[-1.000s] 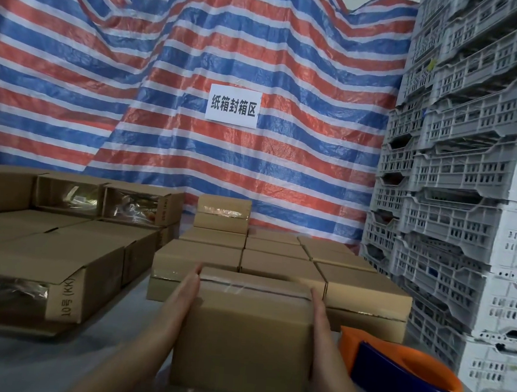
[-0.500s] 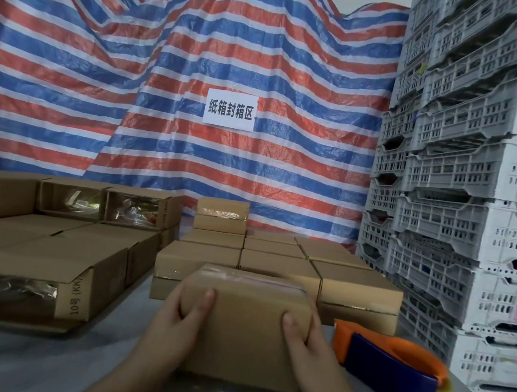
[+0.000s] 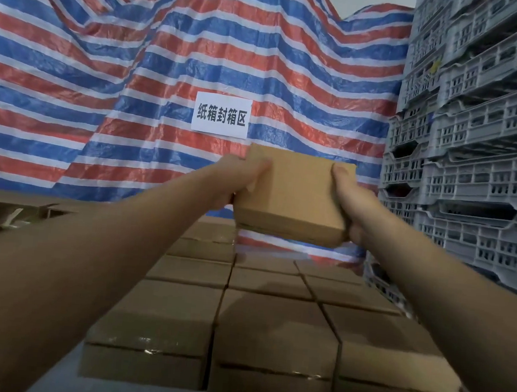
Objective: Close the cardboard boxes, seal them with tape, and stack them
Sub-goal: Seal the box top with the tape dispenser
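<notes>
You have the small sealed cardboard box [image 3: 293,195] aloft over the far rows of stacked boxes [image 3: 273,328], left hand [image 3: 237,178] and right hand [image 3: 348,203] gripping its opposite ends; it looks light and stiff, so hold by the side walls.

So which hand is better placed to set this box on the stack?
Neither alone. The left hand and right hand grip opposite sides of the box, held above the stacked boxes. If forced, right: its side shows no second layer.
</notes>
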A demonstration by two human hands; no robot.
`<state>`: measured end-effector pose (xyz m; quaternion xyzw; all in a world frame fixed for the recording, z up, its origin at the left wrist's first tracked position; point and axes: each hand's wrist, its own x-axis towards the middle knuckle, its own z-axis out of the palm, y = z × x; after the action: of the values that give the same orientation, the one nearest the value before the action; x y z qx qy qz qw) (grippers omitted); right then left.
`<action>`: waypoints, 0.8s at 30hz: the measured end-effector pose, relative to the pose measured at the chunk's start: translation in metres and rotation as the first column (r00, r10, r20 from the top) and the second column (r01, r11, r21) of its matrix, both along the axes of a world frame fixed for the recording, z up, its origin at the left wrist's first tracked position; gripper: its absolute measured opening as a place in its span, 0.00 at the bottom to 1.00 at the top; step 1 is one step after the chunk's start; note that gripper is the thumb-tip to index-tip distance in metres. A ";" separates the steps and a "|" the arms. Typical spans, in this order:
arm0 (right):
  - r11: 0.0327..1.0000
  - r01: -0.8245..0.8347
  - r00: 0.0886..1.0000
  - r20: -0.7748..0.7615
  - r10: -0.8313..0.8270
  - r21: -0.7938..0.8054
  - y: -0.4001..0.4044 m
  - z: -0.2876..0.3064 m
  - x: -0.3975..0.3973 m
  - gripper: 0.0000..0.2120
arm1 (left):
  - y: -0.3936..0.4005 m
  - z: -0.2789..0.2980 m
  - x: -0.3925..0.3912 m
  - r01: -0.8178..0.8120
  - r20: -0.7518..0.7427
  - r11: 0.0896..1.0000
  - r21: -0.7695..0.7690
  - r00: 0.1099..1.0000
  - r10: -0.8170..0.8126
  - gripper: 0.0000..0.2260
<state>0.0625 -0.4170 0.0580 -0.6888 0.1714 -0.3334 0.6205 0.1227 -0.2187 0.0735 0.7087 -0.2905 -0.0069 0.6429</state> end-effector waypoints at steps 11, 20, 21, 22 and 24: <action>0.982 -0.158 0.967 -0.186 0.176 0.108 -0.100 -0.017 0.147 0.14 | -0.124 -0.020 0.163 -0.144 -0.044 0.981 0.131 0.988 0.151 0.23; 0.987 -0.152 0.901 -0.405 0.156 0.040 -0.125 -0.033 0.200 0.13 | -0.155 -0.035 0.213 -0.173 0.084 0.799 0.576 0.985 0.153 0.14; 0.987 -0.159 0.881 -0.447 0.154 0.025 -0.125 -0.035 0.206 0.15 | -0.156 -0.037 0.218 -0.189 0.111 0.763 0.618 0.982 0.154 0.16; 0.987 -0.163 0.859 -0.491 0.148 0.013 -0.125 -0.037 0.212 0.17 | -0.156 -0.040 0.222 -0.203 0.129 0.732 0.651 0.979 0.157 0.16; 0.988 -0.156 0.821 -0.558 0.123 -0.011 -0.126 -0.046 0.223 0.20 | -0.157 -0.048 0.229 -0.207 0.143 0.675 0.708 0.978 0.149 0.17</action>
<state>0.2858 -0.5426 0.0121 -0.7837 0.2840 -0.0774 0.5470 0.3521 -0.3755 0.0258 0.9281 -0.2176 -0.0313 0.3006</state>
